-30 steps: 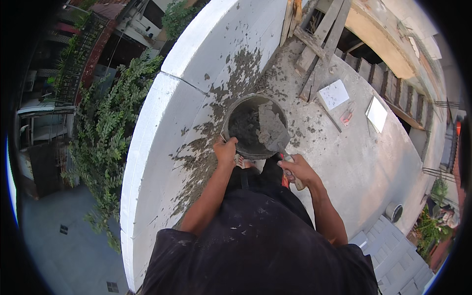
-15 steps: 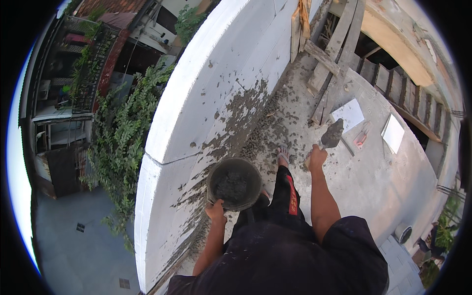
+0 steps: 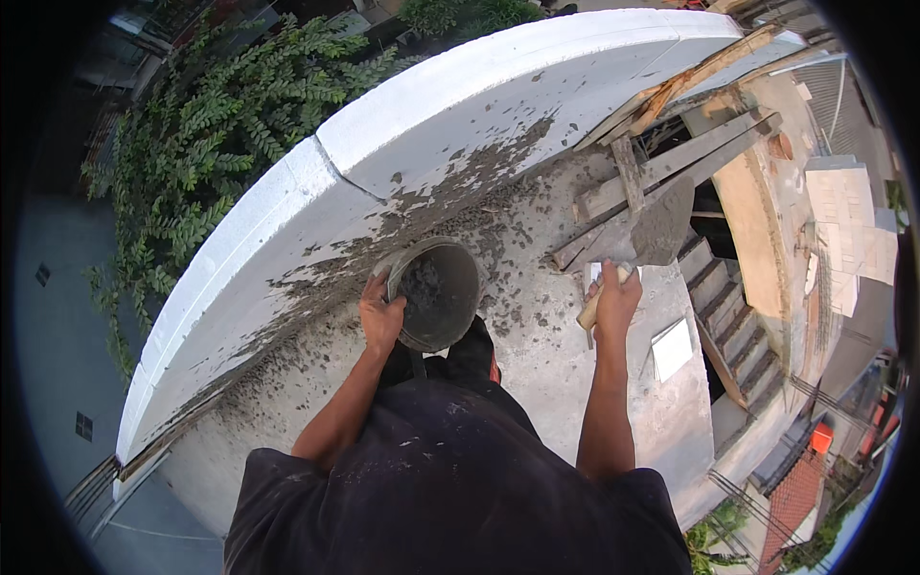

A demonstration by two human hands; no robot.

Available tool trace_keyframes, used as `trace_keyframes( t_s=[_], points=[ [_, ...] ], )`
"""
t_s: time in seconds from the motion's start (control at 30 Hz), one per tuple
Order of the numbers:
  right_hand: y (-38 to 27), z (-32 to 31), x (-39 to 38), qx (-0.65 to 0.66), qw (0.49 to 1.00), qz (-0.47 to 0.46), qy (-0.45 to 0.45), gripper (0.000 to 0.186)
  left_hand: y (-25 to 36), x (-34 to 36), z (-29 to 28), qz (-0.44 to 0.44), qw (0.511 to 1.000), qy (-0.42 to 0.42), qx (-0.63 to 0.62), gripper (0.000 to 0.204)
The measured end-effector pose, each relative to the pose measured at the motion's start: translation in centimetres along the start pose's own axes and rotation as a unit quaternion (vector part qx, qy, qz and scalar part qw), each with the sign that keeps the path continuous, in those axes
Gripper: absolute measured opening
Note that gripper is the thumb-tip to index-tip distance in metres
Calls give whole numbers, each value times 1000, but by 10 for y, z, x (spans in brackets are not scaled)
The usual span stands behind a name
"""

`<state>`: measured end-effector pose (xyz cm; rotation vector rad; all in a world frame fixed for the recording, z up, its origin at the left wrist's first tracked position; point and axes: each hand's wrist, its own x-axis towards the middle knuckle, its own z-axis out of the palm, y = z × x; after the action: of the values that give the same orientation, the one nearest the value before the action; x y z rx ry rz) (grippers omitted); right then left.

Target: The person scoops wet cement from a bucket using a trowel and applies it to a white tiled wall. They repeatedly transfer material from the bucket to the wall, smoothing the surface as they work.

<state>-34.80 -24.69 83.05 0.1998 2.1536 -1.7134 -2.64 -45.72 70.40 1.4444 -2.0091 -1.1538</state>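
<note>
My left hand [image 3: 381, 321] grips the rim of a dark bucket [image 3: 476, 287], fingers outside and thumb toward the opening. Wet grey mortar [image 3: 420, 286] lies inside the bucket, which tilts in front of my legs. In my right hand [image 3: 615, 302] is a trowel [image 3: 661, 225], its pale wooden handle closed in my fingers. Grey mortar covers its broad blade, which points away from me to the right. Left of the bucket runs a low wall of white blocks [image 3: 316, 225], its inner face splashed with mortar.
Mortar crumbs litter the concrete floor [image 3: 537, 383] along the wall. Wooden planks [image 3: 671, 163] lie ahead right beside a stair opening [image 3: 738, 326]. A white sheet-like piece [image 3: 672, 351] rests near its edge. Leafy branches [image 3: 201, 163] grow beyond the wall.
My view has turned right. The mortar-loaded trowel is now raised closer to the camera. My left hand and the bucket have come up, with the bucket tilted more.
</note>
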Motion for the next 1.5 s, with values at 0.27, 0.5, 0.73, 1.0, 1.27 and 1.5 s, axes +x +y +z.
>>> trace_keyframes(
  t_s=[0.27, 0.5, 0.73, 1.0, 1.27, 1.5],
  points=[
    [38, 18, -184, -677, 642, -139, -331, 41, 66, 5, -15, 103, 972, -162, -134, 14],
    [6, 60, -271, -750, 570, -169, -289, 34, 95, -9, -63, 175, 927, -240, -230, 8],
    [-11, 28, -244, -702, 637, -147, -283, 36, 158, -30, -128, 213, 888, -296, -281, 11],
    [45, 48, -314, -137, 874, 264, -383, 16, 150, -15, -155, 224, 869, -360, -256, 22],
    [82, 50, -332, -91, 907, 249, -326, 20, 88, -3, -142, -6, 882, -285, -374, 33],
    [113, 55, -327, -18, 909, 307, -281, 26, 59, -3, -117, -56, 929, -224, -290, 55]
  ],
)
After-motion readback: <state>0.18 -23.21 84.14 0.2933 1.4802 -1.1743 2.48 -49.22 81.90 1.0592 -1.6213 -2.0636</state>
